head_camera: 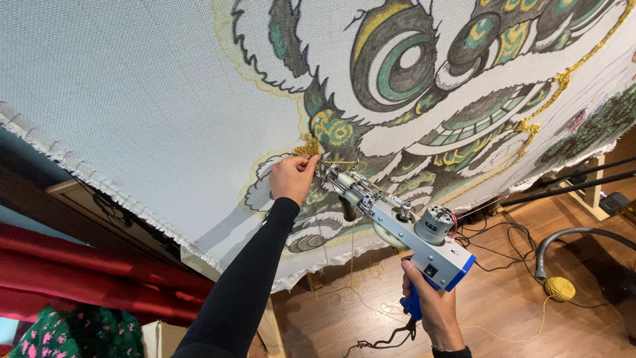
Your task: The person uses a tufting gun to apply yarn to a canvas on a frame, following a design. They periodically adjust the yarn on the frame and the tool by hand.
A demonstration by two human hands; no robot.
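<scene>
A large white tufting cloth is stretched in front of me, printed with a lion-dance face in green, yellow and black. My left hand, in a long black sleeve, pinches a strand of gold yarn right at the cloth, beside a tuft of gold pile. My right hand grips the blue handle of a silver tufting gun. The gun's needle tip sits close to my left fingers, at the cloth.
A ball of gold yarn lies on the wooden floor, with black cables and a grey hose nearby. Red fabric and a green-pink knit are at lower left. A frayed cloth edge hangs over a wooden frame.
</scene>
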